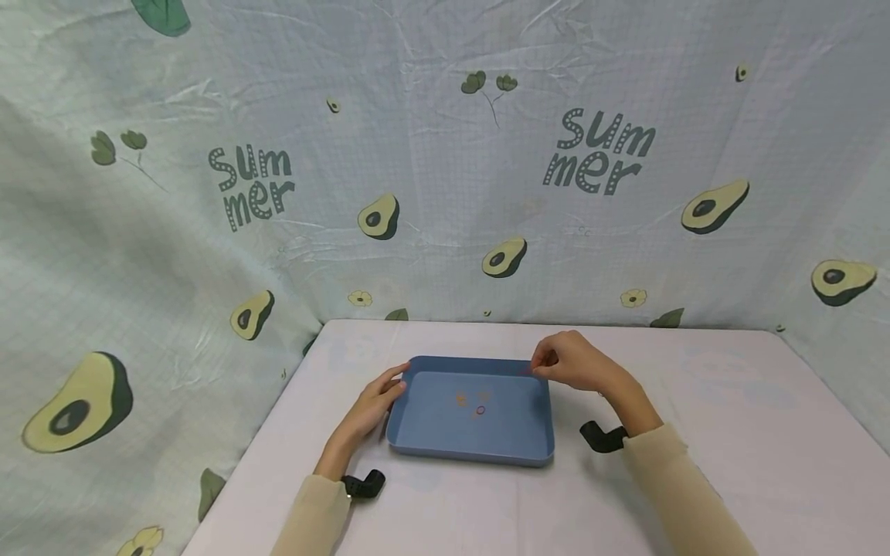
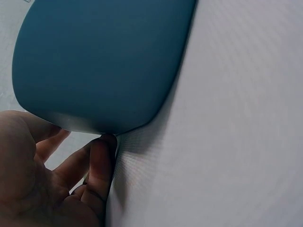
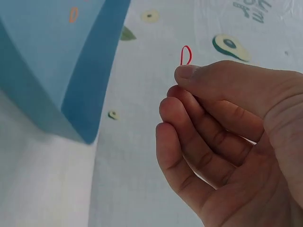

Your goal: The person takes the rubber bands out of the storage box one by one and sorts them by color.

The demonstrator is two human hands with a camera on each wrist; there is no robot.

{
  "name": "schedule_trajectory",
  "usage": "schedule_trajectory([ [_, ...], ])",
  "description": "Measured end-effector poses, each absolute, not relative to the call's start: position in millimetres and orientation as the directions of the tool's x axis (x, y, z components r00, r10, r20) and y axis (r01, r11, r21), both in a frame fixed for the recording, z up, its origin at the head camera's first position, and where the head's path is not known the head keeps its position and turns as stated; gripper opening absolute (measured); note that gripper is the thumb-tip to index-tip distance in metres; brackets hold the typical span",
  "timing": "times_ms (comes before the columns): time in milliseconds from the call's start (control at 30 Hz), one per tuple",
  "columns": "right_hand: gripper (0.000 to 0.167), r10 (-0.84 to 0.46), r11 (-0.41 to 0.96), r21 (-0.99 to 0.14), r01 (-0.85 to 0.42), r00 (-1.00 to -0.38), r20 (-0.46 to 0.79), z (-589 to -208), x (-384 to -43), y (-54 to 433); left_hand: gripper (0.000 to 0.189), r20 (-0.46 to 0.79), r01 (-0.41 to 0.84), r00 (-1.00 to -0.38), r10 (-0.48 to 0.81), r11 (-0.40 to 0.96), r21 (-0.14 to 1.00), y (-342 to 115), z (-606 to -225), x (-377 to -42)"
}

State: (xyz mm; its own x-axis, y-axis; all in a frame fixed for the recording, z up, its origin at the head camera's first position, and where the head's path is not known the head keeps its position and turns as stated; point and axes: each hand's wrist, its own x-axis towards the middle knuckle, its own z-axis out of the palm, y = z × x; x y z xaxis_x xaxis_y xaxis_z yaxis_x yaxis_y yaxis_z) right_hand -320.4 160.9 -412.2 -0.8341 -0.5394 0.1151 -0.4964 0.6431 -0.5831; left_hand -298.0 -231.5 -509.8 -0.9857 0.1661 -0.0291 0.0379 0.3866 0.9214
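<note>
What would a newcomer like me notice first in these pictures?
Probably the blue tray on the white table, with small loops lying in it. By the tray's far right corner, the right hand pinches a red loop, while the left hand touches the tray's left side. Behind, the pale cloth is printed with avocados.

- 1 table (image 1: 473,510), pale pinkish-white on top; a fine weave shows up close in the left wrist view.
- 1 rectangular blue tray (image 1: 431,425) with raised walls, resting directly on the table.
- Behind the tray, a narrow strip of table; right of the tray, a broad stretch.
- Faint bluish patches (image 1: 723,367) on the table, well right of the tray.
</note>
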Motion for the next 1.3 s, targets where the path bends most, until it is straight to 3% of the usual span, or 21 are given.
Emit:
schedule_trajectory([
  [467, 0.004, -0.428, 0.711, -0.573, -0.408, -0.897, 0.108, -408, -311, 216, 0.049, -0.033, 0.032, -0.988, 0.154, 0.404, 0.914, -229, -510, -298],
  [1300, 0.013, -0.301, 0.802, -0.523, -0.288, -0.952, 0.062, -449, -301, 308, 0.049, -0.032, 0.039, -0.983, 0.182, 0.372, 0.927, -231, -510, -299],
])
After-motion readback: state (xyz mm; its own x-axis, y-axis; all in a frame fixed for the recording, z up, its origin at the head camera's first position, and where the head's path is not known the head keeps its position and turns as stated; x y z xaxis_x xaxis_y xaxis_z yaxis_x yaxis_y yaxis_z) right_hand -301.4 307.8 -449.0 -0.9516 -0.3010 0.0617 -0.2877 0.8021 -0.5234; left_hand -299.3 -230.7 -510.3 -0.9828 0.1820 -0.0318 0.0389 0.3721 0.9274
